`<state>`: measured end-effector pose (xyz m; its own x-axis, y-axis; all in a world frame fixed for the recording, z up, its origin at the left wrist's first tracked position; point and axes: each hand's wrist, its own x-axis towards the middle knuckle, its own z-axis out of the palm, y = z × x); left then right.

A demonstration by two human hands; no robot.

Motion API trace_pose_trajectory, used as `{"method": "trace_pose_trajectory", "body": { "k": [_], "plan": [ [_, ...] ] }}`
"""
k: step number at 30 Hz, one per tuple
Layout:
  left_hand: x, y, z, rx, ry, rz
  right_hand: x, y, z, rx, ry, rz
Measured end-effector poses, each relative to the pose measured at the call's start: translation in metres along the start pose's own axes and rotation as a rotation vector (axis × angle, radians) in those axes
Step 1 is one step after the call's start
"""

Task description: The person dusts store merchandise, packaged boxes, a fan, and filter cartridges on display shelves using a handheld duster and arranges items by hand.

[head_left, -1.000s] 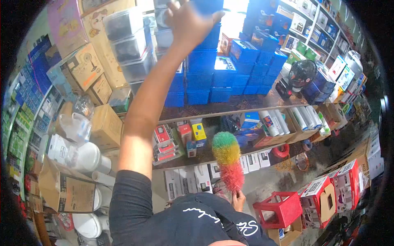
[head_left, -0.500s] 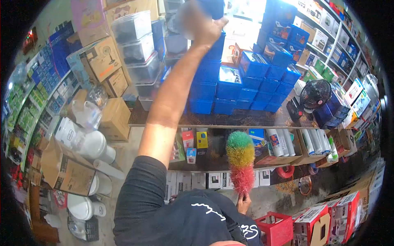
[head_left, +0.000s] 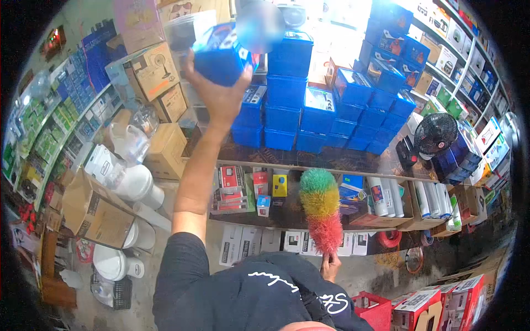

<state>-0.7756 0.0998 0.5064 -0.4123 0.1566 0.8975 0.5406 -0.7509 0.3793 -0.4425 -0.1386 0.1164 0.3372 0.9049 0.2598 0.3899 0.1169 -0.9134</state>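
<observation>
My left hand is raised at the upper left, fingers and thumb wrapped round a blue box. The box is held up in front of clear plastic bins, beside stacks of blue boxes on a dark counter. Lower down, my right hand grips the base of a feather duster banded green, yellow and red. The duster points up, in front of the shelf below the counter. Its handle is mostly hidden by my hand.
A black fan stands at the counter's right end. Small boxes and rolls fill the lower shelf. Cartons and white toilets crowd the left floor. A red crate and red boxes sit at lower right.
My left hand has moved left and down from the top of the stack, bringing the blue box with it. My right hand still holds the duster nearly in place. The view has shifted slightly.
</observation>
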Motion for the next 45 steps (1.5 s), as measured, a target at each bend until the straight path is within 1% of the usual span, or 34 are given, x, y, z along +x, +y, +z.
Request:
{"method": "trace_pose_trajectory", "body": {
  "k": [2, 4, 7, 8, 9, 10, 11, 12, 14, 15, 18, 20, 21, 23, 24, 25, 26, 27, 28, 30, 31, 32, 33, 34, 35, 36, 38, 39, 41, 42, 43, 44, 45],
  "plan": [
    [-0.014, -0.013, -0.003, 0.134, -0.019, 0.083, -0.002, -0.005, 0.000, 0.023, -0.019, 0.010],
    [-0.027, -0.027, 0.000, 0.111, -0.072, 0.070, -0.005, -0.016, 0.000, 0.021, -0.017, -0.013],
    [-0.040, -0.044, 0.002, 0.233, -0.082, 0.076, -0.013, -0.028, 0.004, 0.042, 0.015, 0.018],
    [-0.044, -0.053, 0.004, 0.269, -0.064, 0.096, -0.018, -0.022, 0.003, -0.005, 0.023, 0.016],
    [-0.048, -0.060, 0.004, 0.277, -0.097, 0.070, -0.023, -0.030, 0.001, -0.057, 0.013, 0.066],
    [-0.052, -0.066, 0.004, 0.284, -0.127, 0.046, -0.030, -0.009, 0.002, -0.051, 0.037, 0.086],
    [-0.056, -0.075, 0.004, 0.312, -0.167, 0.100, -0.033, -0.020, 0.003, -0.053, 0.091, 0.011],
    [-0.060, -0.081, 0.004, 0.308, -0.187, 0.078, -0.039, -0.021, 0.000, -0.059, 0.090, 0.073],
    [-0.062, -0.084, 0.002, 0.309, -0.255, -0.005, -0.054, 0.005, -0.002, -0.011, 0.108, 0.136],
    [-0.062, -0.085, 0.003, 0.292, -0.244, -0.009, -0.057, 0.003, -0.004, 0.013, 0.109, 0.174],
    [-0.065, -0.090, 0.001, 0.276, -0.265, -0.030, -0.056, -0.035, -0.008, -0.010, 0.088, 0.219],
    [-0.064, -0.093, -0.001, 0.228, -0.281, -0.036, -0.051, -0.034, -0.005, -0.084, 0.069, 0.122],
    [-0.063, -0.095, -0.003, 0.189, -0.300, -0.031, -0.044, -0.059, -0.002, -0.125, 0.039, 0.059],
    [-0.062, -0.100, -0.007, 0.173, -0.319, 0.018, -0.024, -0.086, 0.011, -0.103, 0.025, -0.092],
    [-0.064, -0.100, -0.010, 0.167, -0.322, 0.033, -0.014, -0.092, 0.016, -0.097, -0.022, -0.072],
    [-0.067, -0.095, -0.015, 0.209, -0.331, -0.004, 0.000, -0.098, 0.022, -0.089, -0.070, -0.054],
    [-0.073, -0.093, -0.021, 0.221, -0.320, -0.016, 0.014, -0.111, 0.031, -0.110, -0.037, -0.180],
    [-0.080, -0.091, -0.028, 0.236, -0.311, -0.028, 0.028, -0.130, 0.041, 0.010, -0.069, -0.178],
    [-0.087, -0.081, -0.038, 0.220, -0.276, -0.030, 0.045, -0.144, 0.055, 0.079, -0.017, -0.302],
    [-0.114, -0.078, -0.061, 0.214, -0.273, -0.072, 0.074, -0.186, 0.077, 0.110, 0.022, -0.439],
    [-0.135, -0.084, -0.072, 0.250, -0.255, -0.095, 0.091, -0.182, 0.085, 0.076, -0.007, -0.480],
    [-0.149, -0.079, -0.086, 0.235, -0.318, -0.184, 0.104, -0.200, 0.101, 0.123, 0.012, -0.522],
    [-0.163, -0.073, -0.102, 0.221, -0.380, -0.278, 0.118, -0.212, 0.116, 0.186, -0.019, -0.555],
    [-0.185, -0.077, -0.118, 0.215, -0.407, -0.348, 0.124, -0.230, 0.127, 0.169, -0.092, -0.521],
    [-0.200, -0.075, -0.140, 0.213, -0.469, -0.366, 0.128, -0.236, 0.142, 0.248, -0.140, -0.451],
    [-0.210, -0.074, -0.160, 0.205, -0.527, -0.378, 0.130, -0.242, 0.152, 0.059, -0.146, -0.408],
    [-0.240, -0.069, -0.204, 0.224, -0.582, -0.474, 0.128, -0.212, 0.189, 0.178, -0.158, -0.434],
    [-0.250, -0.067, -0.227, 0.255, -0.608, -0.529, 0.119, -0.190, 0.198, 0.046, -0.208, -0.327],
    [-0.270, -0.060, -0.282, 0.294, -0.614, -0.555, 0.079, -0.156, 0.211, -0.084, -0.262, -0.362],
    [-0.287, -0.062, -0.312, 0.322, -0.623, -0.587, 0.055, -0.141, 0.218, -0.094, -0.269, -0.288],
    [-0.300, -0.062, -0.344, 0.377, -0.680, -0.676, 0.036, -0.131, 0.221, -0.116, -0.336, -0.137],
    [-0.313, -0.061, -0.375, 0.431, -0.737, -0.768, 0.024, -0.141, 0.226, -0.115, -0.330, -0.155],
    [-0.325, -0.059, -0.405, 0.502, -0.753, -0.807, 0.021, -0.162, 0.231, -0.099, -0.394, -0.123]
  ]
}}
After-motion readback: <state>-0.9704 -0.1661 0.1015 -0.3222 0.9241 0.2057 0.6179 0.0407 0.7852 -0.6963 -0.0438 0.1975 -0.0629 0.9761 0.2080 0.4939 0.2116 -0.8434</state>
